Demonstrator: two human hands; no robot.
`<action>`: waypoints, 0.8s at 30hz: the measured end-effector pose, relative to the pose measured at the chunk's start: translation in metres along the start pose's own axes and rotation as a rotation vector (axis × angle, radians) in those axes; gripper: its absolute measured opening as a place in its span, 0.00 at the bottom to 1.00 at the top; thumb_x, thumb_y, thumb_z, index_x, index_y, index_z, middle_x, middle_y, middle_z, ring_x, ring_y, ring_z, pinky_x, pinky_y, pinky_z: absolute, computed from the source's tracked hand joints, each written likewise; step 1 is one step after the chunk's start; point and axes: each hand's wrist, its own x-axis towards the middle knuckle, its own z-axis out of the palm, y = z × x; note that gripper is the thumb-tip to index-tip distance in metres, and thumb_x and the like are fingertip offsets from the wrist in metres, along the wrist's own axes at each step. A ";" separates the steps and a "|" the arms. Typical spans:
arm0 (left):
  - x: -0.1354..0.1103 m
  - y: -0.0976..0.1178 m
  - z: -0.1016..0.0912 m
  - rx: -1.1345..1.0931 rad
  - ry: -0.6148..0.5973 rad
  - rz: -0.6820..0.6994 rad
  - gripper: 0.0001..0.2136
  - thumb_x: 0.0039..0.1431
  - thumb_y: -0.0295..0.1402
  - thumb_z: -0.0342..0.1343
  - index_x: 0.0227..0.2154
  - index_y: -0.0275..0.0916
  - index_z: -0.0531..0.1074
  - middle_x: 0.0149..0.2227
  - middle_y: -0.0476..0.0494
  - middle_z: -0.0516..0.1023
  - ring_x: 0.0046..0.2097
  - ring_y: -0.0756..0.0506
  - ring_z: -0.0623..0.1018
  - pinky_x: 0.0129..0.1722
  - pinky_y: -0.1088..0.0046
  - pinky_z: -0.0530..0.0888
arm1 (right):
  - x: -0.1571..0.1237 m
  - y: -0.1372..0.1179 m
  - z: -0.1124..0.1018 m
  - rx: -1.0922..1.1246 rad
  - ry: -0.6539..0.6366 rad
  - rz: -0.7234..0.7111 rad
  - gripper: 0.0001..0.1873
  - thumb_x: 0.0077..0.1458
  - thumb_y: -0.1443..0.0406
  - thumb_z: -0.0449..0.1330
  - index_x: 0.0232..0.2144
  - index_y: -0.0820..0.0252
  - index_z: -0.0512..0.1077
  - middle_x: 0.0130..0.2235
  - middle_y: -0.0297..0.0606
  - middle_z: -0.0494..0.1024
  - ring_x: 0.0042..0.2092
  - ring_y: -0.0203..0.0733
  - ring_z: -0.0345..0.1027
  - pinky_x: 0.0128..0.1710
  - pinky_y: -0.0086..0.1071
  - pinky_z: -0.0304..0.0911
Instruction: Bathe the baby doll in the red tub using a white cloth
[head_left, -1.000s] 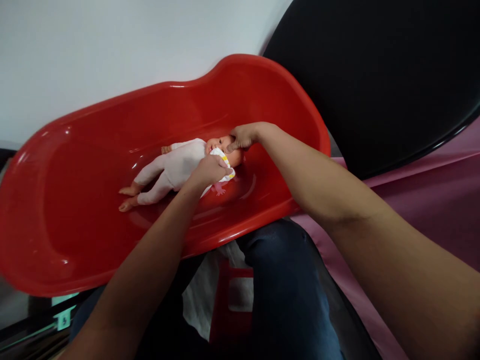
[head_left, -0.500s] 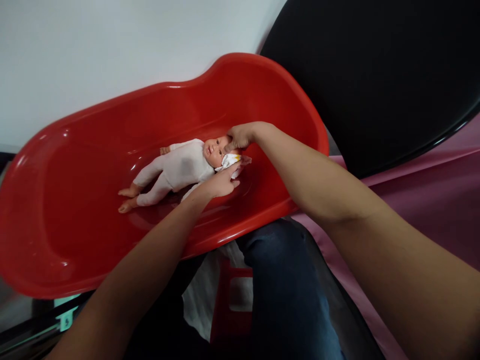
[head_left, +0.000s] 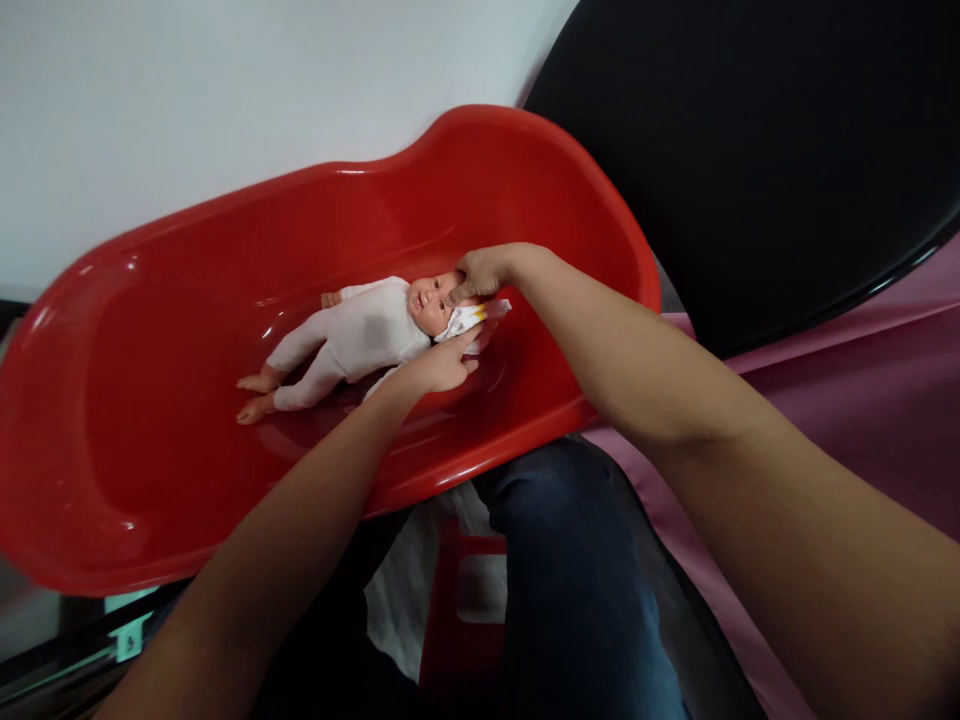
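Observation:
A baby doll [head_left: 352, 335] in a white suit lies on its back inside a red plastic baby tub [head_left: 187, 300], head to the right. My right hand [head_left: 484, 270] is closed on the top of the doll's head, a finger on its forehead. My left hand [head_left: 442, 365] sits just below the head and pinches a small white cloth with yellow trim [head_left: 469, 317], pressed against the side of the doll's head.
The tub leans against a white wall [head_left: 225, 90]. A large black curved surface [head_left: 750, 150] stands to the right, with pink sheeting [head_left: 862, 400] below it. My blue-jeaned knee [head_left: 570, 560] and a red stool [head_left: 465, 600] are under the tub's near rim.
My left hand with the cloth has moved from over the doll's chin and cheek down and right to the side of its head, uncovering the face. My right hand has stayed on the head.

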 end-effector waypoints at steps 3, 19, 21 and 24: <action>-0.002 0.001 -0.006 0.014 -0.010 -0.015 0.30 0.63 0.33 0.57 0.69 0.48 0.71 0.64 0.40 0.80 0.61 0.35 0.80 0.62 0.59 0.74 | 0.000 -0.001 0.000 -0.015 -0.011 -0.004 0.19 0.55 0.51 0.64 0.46 0.46 0.83 0.53 0.31 0.84 0.68 0.57 0.67 0.67 0.49 0.68; 0.001 0.008 -0.001 -0.098 0.088 0.069 0.24 0.65 0.33 0.57 0.64 0.46 0.75 0.61 0.38 0.82 0.59 0.39 0.82 0.61 0.59 0.76 | -0.025 -0.007 -0.007 -0.004 0.011 -0.007 0.21 0.56 0.54 0.64 0.53 0.38 0.81 0.56 0.28 0.81 0.71 0.61 0.64 0.66 0.54 0.71; 0.004 0.008 0.003 -0.154 0.073 0.103 0.28 0.65 0.31 0.55 0.68 0.45 0.70 0.64 0.37 0.79 0.62 0.41 0.80 0.62 0.62 0.76 | -0.028 -0.010 -0.008 -0.007 0.004 -0.009 0.22 0.56 0.54 0.64 0.53 0.37 0.81 0.57 0.27 0.81 0.71 0.62 0.63 0.66 0.54 0.72; 0.008 0.007 0.007 -0.183 0.065 0.090 0.30 0.67 0.29 0.55 0.71 0.47 0.66 0.68 0.37 0.75 0.66 0.43 0.78 0.63 0.65 0.75 | -0.021 -0.009 -0.009 -0.031 -0.019 -0.005 0.23 0.55 0.53 0.65 0.54 0.36 0.81 0.57 0.26 0.81 0.72 0.62 0.63 0.66 0.54 0.72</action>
